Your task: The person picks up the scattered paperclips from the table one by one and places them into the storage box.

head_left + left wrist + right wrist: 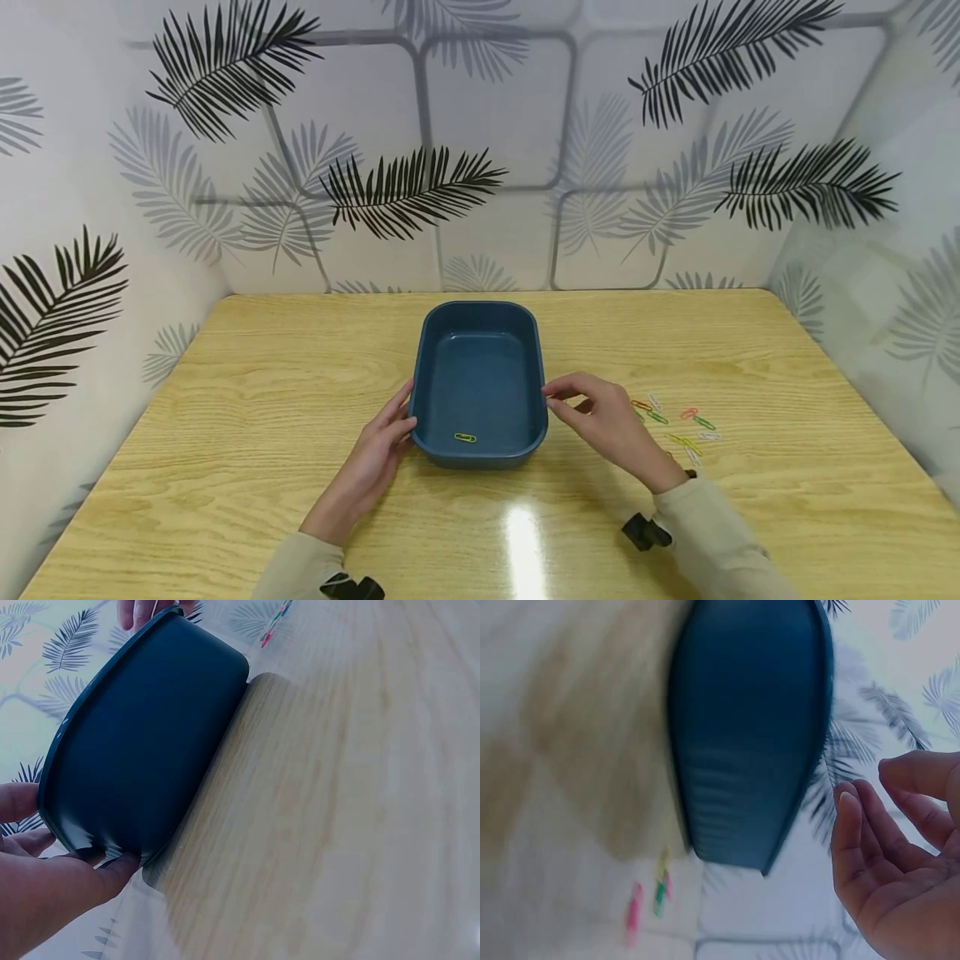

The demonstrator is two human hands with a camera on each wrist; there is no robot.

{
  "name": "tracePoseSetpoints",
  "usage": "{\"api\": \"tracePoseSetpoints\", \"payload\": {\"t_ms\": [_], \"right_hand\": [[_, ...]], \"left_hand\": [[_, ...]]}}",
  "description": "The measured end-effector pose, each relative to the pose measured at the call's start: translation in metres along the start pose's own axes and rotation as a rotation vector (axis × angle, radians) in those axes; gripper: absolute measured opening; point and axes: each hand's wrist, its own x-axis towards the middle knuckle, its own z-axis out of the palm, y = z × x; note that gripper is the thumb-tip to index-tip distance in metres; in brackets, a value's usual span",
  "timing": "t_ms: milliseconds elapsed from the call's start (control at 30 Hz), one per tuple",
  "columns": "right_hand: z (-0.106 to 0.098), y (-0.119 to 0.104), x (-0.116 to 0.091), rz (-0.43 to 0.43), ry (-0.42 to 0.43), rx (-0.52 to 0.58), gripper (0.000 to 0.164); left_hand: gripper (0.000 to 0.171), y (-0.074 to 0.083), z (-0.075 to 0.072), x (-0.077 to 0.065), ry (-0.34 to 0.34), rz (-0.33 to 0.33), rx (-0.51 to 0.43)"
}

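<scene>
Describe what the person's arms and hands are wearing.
Both hands, left hand and right hand, are bare: no gloves. Each arm has a long, pale beige sleeve reaching the wrist. A small black camera mount is strapped at each wrist.

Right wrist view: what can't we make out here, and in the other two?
- Right wrist: motion blur smears the clips and tray; whether the right hand touches the tray is unclear.
- Head: loose clips too small to count.
- Left wrist: left hand cut by the frame edge; the tray wall hides its inside.
</scene>
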Motion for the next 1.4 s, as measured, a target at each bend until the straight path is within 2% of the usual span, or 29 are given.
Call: {"api": "tracePoseSetpoints", "payload": {"t_ms": [167, 433, 767, 1000, 1200, 1400], "right_hand": [[-0.019, 0.007, 0.002, 0.025, 0.033, -0.023, 0.015], [-0.049, 0.019, 0.000, 0.115, -0.007, -0.078, 0.020], [-0.086, 0.046, -0.001, 0.178, 0.019, -0.133, 0.028], [-0.103, 0.056, -0.001, 0.238, -0.036, -0.130, 0.037], [-0.121, 0.073, -0.010, 0.320, -0.108, -0.171, 0.045], [-0.134, 0.093, -0.017, 0.357, -0.176, -0.251, 0.048]], "left_hand": [[0.059, -0.001, 0.001, 0.000, -0.005, 0.002, -0.001], [0.059, 0.000, 0.002, 0.000, -0.006, 0.008, -0.005], [0.059, 0.000, 0.001, 0.000, 0.006, 0.005, 0.003], [0.059, 0.000, -0.002, -0.005, 0.020, -0.005, 0.002], [0.060, -0.001, 0.001, -0.002, 0.000, 0.003, -0.004], [0.059, -0.002, 0.002, -0.001, 0.001, 0.005, -0.004]]}}
